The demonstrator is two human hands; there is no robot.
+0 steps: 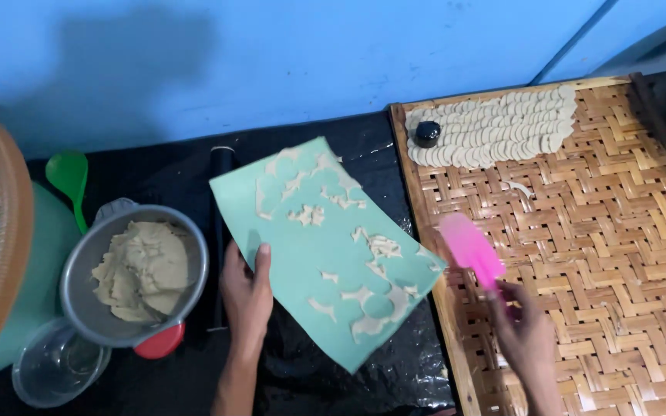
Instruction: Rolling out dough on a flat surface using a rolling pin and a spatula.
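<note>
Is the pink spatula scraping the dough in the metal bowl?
No, the right hand holds the pink spatula over the woven tray, far from the metal bowl.

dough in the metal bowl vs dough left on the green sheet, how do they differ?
The dough in the metal bowl is one thick lumpy mass; the scraps on the green sheet are thin, flat and scattered, some with curved cut edges. The bowl stands untouched on the black surface, while the left hand holds the sheet tilted. The right hand holds a pink spatula. Both doughs are the same pale beige.
</note>
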